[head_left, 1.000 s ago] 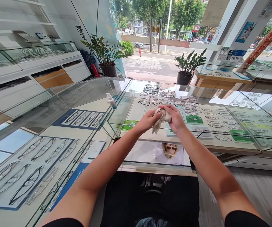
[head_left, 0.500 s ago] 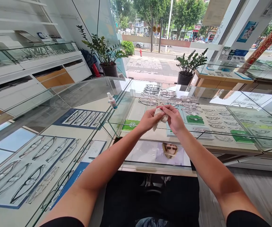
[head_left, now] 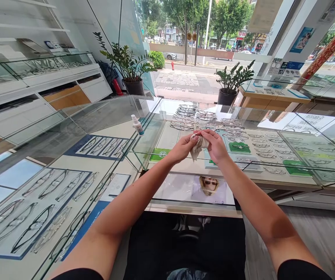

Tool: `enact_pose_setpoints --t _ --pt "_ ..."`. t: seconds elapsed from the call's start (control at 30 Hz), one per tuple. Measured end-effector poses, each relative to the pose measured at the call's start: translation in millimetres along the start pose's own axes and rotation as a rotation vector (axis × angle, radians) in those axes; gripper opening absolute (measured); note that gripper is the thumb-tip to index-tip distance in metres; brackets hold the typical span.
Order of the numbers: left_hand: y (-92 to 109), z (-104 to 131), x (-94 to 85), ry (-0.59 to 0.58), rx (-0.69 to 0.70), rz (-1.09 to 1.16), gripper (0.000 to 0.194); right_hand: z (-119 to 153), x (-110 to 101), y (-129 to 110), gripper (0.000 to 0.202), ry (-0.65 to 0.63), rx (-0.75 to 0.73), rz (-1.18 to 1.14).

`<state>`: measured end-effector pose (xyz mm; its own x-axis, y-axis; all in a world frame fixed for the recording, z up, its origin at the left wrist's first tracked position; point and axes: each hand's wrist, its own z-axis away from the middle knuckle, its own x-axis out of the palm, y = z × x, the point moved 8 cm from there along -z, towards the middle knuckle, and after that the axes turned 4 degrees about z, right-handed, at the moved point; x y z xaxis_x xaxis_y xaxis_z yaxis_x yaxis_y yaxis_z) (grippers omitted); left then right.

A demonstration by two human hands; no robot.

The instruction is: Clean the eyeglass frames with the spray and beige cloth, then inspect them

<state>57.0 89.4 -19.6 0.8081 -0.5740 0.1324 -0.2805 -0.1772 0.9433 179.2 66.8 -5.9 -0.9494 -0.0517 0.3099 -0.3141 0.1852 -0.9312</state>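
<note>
Above the glass display counter (head_left: 156, 194), a crumpled off-white cloth (head_left: 196, 153) hangs between my two hands. My left hand (head_left: 184, 147) pinches its left part with thumb and fingers. On the other side, my right hand (head_left: 215, 144) grips the upper right of the cloth, its fingertips almost meeting those of the left. Whatever the folds may cover is hidden from me. A small white spray bottle (head_left: 137, 125) stands on the glass to the left of my hands. Behind and to the right of them are rows of eyeglasses (head_left: 185, 112).
More eyeglasses (head_left: 33, 225) lie on trays beneath the glass at left. Green cases (head_left: 239, 147) sit among the frames at right. Potted plants (head_left: 134, 70) stand by the window. A photo leaflet (head_left: 210, 190) lies in the counter before me.
The cloth has shifted in my fingers, and more of it now hangs below them. Both hands stay in nearly the same place. The spray bottle has not moved.
</note>
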Motion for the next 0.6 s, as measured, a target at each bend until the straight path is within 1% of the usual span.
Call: enact_pose_setpoints --t 0.1,0.23,0.33,0.6 --pt "3.3 3.4 3.4 -0.042 -0.013 -0.006 0.067 -0.8 -2.7 3.2 0.030 0.020 0.043 -0.031" --pt "1.5 7.8 7.0 -0.073 -0.079 0.020 0.066 -1.4 -3.8 6.0 0.029 0.033 0.067 -0.062" --pt "0.3 8.5 6.0 -0.050 -0.094 -0.005 0.066 0.1 -0.9 5.1 0.028 0.009 0.074 -0.080" --pt "6.7 7.0 3.2 0.065 0.013 -0.113 0.065 4.3 7.8 2.2 0.031 -0.035 0.087 -0.089"
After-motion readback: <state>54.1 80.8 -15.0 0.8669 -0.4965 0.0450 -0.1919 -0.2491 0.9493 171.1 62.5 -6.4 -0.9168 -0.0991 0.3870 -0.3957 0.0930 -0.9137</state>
